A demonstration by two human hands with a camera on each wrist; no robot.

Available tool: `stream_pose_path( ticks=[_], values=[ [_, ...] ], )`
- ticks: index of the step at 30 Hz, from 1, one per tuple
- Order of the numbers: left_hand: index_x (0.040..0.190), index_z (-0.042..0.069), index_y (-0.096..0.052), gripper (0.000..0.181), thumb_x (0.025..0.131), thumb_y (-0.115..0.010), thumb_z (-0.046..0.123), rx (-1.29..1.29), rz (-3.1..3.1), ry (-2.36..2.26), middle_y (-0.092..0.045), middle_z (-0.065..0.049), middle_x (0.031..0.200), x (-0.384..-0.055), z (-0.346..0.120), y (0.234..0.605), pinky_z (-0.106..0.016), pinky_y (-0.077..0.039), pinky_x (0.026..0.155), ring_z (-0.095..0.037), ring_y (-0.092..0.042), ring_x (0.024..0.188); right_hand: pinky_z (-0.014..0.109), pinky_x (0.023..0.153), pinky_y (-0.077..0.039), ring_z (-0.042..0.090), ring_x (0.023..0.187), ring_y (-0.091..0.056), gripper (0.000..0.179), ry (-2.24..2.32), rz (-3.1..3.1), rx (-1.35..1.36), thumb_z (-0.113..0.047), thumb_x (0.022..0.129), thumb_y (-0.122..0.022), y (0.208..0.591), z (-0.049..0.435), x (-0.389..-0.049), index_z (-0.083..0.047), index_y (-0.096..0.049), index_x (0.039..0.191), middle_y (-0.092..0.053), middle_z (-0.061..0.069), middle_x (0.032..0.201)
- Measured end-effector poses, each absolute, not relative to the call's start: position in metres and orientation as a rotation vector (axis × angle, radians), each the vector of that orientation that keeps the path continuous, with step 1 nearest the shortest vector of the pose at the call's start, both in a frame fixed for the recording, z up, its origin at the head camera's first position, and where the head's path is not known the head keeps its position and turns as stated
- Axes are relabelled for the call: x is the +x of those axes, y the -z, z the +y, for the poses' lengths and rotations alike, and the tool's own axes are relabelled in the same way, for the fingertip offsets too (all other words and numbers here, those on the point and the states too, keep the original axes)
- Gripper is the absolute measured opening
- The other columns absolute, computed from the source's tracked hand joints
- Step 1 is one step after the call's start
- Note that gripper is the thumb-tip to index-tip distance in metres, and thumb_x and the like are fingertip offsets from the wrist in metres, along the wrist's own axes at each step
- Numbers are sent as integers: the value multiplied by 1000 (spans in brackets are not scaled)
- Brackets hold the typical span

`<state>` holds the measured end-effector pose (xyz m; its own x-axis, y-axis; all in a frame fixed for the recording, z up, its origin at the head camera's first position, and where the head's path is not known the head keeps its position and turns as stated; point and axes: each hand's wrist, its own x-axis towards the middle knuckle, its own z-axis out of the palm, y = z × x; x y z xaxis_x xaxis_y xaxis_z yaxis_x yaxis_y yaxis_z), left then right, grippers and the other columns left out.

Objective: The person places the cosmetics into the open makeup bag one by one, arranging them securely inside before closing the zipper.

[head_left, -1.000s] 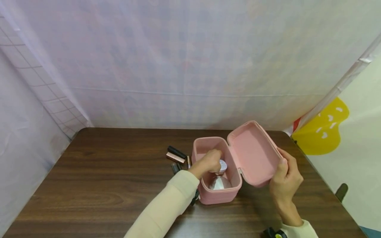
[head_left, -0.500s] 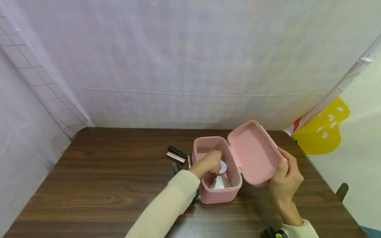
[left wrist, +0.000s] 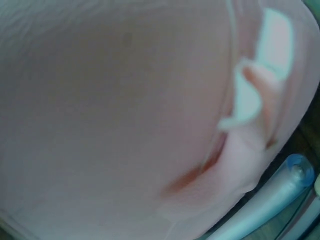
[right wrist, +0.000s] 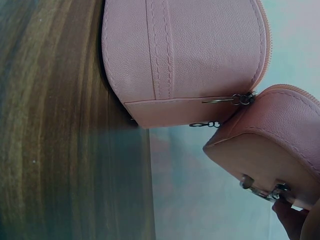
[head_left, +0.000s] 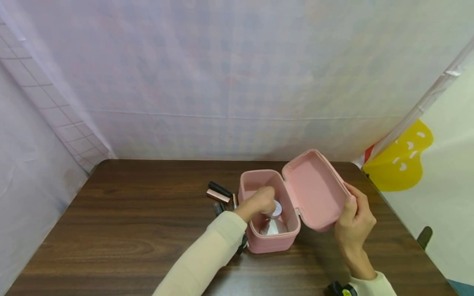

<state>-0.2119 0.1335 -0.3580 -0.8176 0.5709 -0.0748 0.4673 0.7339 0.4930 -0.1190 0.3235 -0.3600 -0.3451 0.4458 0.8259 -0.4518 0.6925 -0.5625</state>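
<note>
On the table stands a pink cosmetic case (head_left: 272, 246), its lid (head_left: 314, 189) swung back to the right. My left hand (head_left: 261, 199) reaches down inside the case; its fingertips are hidden, and I cannot tell whether they hold anything. Right beside it in the case is a small round container with a white top (head_left: 276, 209), and a clear, shiny item (head_left: 273, 227) lies nearer the front. My right hand (head_left: 355, 220) grips the outer edge of the lid, thumb on the near side. In the right wrist view a fingertip (right wrist: 290, 217) meets the lid by a metal clasp (right wrist: 277, 191).
Left of the case lie a black tube (head_left: 220, 189), a rose-gold tube (head_left: 218, 195), a slim gold-tipped stick (head_left: 235, 201) and dark items (head_left: 218, 209). A pale tube (left wrist: 265, 200) lies against the case in the left wrist view. A curtain (head_left: 229, 102) hangs behind the table (head_left: 129, 222).
</note>
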Motion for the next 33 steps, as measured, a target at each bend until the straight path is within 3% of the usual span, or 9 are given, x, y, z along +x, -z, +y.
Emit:
stream_pose_path(
  ticks=[4, 6, 10, 12, 16, 22, 33],
  values=[
    [66, 6, -52, 18, 73, -68, 3, 831, 2680, -809, -46, -1, 62, -213, 129, 354, -23, -39, 54, -16, -44, 59, 13, 77, -42, 1, 90, -60, 30, -916, -1682, 8, -11, 91, -48, 362, 325, -120, -1, -72, 107, -69, 18, 100],
    [76, 1, -59, 12, 73, -70, 3, 852, 2659, -888, -53, -3, 67, -214, 124, 348, -24, -42, 57, -16, -49, 62, 13, 76, -42, 0, 90, -60, 30, -916, -1685, 10, -11, 92, -48, 362, 324, -120, -1, -72, 107, -69, 18, 100],
    [106, -6, -63, 34, 74, -73, 3, 879, 2616, -1066, -66, -15, 96, -217, 108, 334, -27, -49, 76, -22, -60, 86, 13, 76, -42, 0, 90, -60, 30, -917, -1686, 7, -11, 92, -48, 362, 324, -121, -2, -72, 107, -70, 17, 100],
    [116, -8, -59, 43, 76, -73, 2, 863, 2563, -1197, -64, -19, 109, -218, 98, 328, -30, -48, 84, -26, -60, 99, 13, 77, -42, 0, 90, -60, 29, -917, -1682, 7, -11, 92, -48, 361, 323, -122, -2, -72, 107, -70, 17, 100],
    [125, -8, -53, 47, 81, -70, 1, 854, 2437, -1439, -59, -22, 117, -219, 73, 321, -32, -47, 87, -30, -57, 106, 13, 77, -42, 1, 90, -60, 29, -920, -1677, 12, -12, 92, -49, 360, 322, -121, -2, -72, 107, -69, 17, 100],
    [129, -4, -50, 46, 85, -60, -3, 857, 2336, -1665, -56, -22, 119, -217, 33, 319, -36, -47, 87, -34, -56, 107, 13, 77, -42, 1, 90, -60, 29, -925, -1686, 6, -12, 92, -49, 360, 322, -119, -3, -72, 108, -69, 17, 100],
    [121, -5, -52, 38, 86, -63, -6, 839, 2133, -1859, -58, -21, 111, -209, -25, 343, -36, -50, 82, -38, -56, 104, 13, 77, -42, 0, 91, -61, 30, -912, -1694, -12, -13, 92, -48, 358, 324, -119, -5, -72, 108, -70, 14, 101]
  ],
)
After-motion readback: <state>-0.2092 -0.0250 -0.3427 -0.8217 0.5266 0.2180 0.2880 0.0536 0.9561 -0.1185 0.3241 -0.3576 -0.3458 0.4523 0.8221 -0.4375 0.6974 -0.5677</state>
